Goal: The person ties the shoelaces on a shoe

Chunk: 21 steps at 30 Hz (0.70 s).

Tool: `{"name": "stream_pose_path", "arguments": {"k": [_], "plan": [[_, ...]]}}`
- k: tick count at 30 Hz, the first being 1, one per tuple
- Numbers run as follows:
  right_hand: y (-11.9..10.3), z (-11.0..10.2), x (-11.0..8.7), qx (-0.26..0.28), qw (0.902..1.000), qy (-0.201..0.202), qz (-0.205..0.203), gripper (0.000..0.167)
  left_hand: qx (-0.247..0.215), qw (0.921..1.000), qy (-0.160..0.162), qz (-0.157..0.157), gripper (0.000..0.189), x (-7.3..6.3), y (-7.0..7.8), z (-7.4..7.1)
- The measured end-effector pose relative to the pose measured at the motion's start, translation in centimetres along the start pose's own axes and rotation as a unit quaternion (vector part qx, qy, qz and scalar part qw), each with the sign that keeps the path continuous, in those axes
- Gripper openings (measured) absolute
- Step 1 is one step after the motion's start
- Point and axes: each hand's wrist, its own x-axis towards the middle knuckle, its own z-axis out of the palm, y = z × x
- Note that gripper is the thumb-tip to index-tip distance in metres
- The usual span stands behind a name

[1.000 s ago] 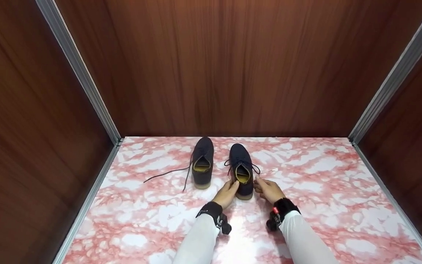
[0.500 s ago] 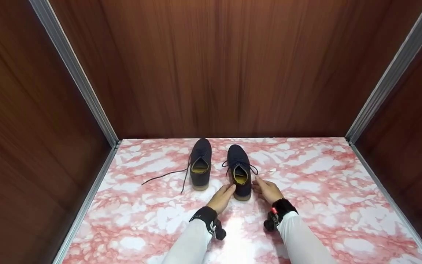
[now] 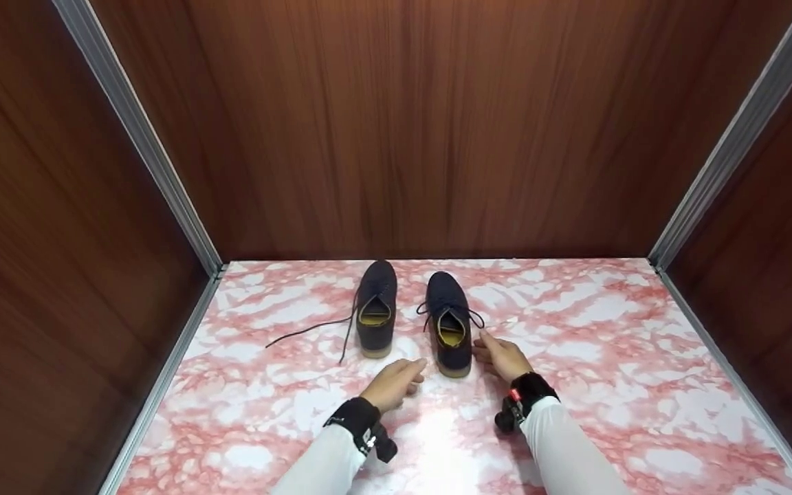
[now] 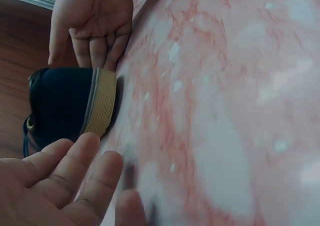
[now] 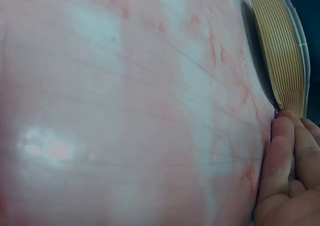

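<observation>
Two dark navy shoes with yellow insoles and tan ridged soles stand side by side, toes away from me. The right shoe has its lace tied in a bow. On the left shoe the lace is untied and trails over the surface to the left. My left hand is apart from the right shoe's heel, fingers loosely bent and holding nothing. My right hand lies along the right side of that shoe, its relaxed fingertips right at the sole in the right wrist view.
The shoes are on a red-and-white marbled surface. Brown wood-grain panels rise at the back and both sides, joined by grey metal posts. A black camera strap circles each wrist.
My left hand has let go of the right shoe's heel and moved back to the left. My right hand stays beside the shoe. Both shoes stand where they were.
</observation>
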Motion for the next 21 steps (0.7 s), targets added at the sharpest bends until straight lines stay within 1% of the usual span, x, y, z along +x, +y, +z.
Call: {"name": "stream_pose_path", "arguments": {"k": [3,5,8,11,16,17,19,21], "plan": [[0.0,0.1,0.0,-0.001,1.0,0.001,0.001,0.06,0.012,0.9994,0.031,-0.011,0.063,-0.3,-0.2,-1.6],[0.0,0.1,0.0,-0.001,1.0,0.002,0.002,0.06,0.019,0.9976,0.066,-0.011,0.061,-0.2,-0.3,-2.8],[0.0,0.0,0.0,0.002,1.0,0.004,0.001,0.06,0.034,0.9914,0.125,-0.019,0.06,0.3,-0.3,-4.5],[-0.1,-0.2,0.0,0.003,1.0,0.004,0.004,0.063,0.05,0.9828,0.174,-0.036,0.06,1.1,-0.4,-6.0],[-0.2,-0.2,0.0,0.004,0.9999,0.009,0.005,0.064,0.09,0.9674,0.227,-0.066,0.064,2.2,-0.9,-7.5],[-0.2,-0.1,0.0,0.005,0.9999,0.009,0.004,0.064,0.104,0.9642,0.237,-0.059,0.066,2.8,-1.5,-7.9],[-0.3,0.0,0.0,0.004,0.9999,0.009,0.002,0.063,0.115,0.9589,0.252,-0.063,0.068,3.3,-1.5,-8.2],[-0.3,0.1,0.0,0.003,0.9999,0.01,0.001,0.062,0.118,0.956,0.262,-0.062,0.069,3.7,-1.4,-8.4]]}}
